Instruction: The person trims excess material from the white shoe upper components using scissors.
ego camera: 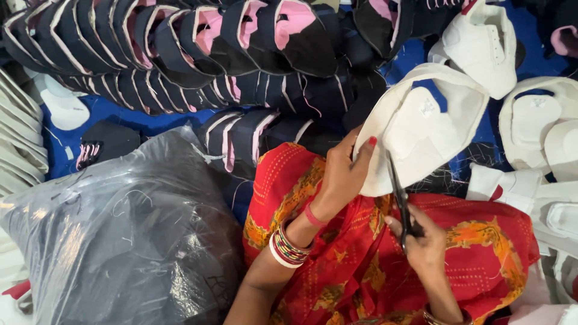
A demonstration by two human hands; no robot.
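The white shoe upper (421, 129) is held above the lap, its lower left edge pinched in the closed grip of the left hand (343, 174). The scissors (398, 195) are gripped by the right hand (424, 238), blades raised against the upper's lower edge. Stacked navy-and-pink uppers (180, 54) lie beyond; a grey plastic bag (120, 235) sits just beside the left forearm.

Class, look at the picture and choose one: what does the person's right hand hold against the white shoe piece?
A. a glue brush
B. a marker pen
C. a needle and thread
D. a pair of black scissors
D: the right hand grips black scissors with the blades up against the edge of the white shoe piece, which the left hand steadies.
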